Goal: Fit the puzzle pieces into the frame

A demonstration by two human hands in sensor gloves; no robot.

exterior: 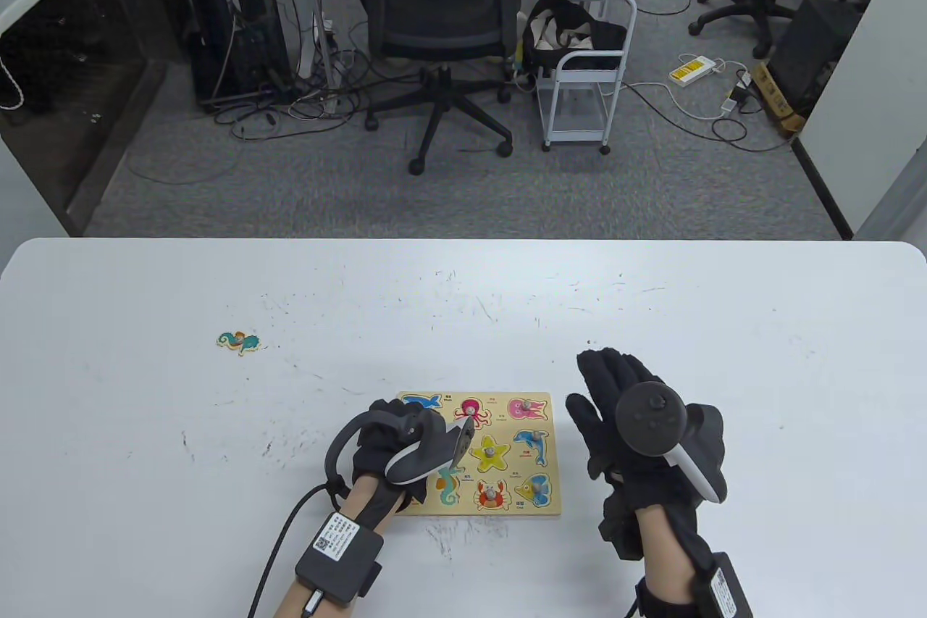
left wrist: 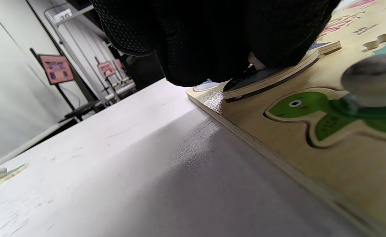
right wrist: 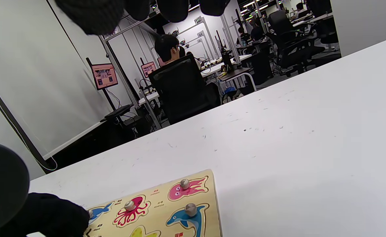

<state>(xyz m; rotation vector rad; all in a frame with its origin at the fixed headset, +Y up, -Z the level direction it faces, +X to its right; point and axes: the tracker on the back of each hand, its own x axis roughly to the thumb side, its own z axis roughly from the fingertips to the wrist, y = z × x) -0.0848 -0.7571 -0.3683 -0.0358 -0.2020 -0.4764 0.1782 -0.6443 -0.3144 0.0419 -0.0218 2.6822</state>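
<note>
Left hand [exterior: 391, 440] presses a tilted piece [left wrist: 272, 80] toward its frame [exterior: 539, 502] recess; right hand [exterior: 630, 422] hovers, fingers spread, empty.

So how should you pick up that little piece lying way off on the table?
Pinch the small knob on top of the loose piece, coming straight down from above. It lies flat on the table, so its thin edges give little to hold.
</note>
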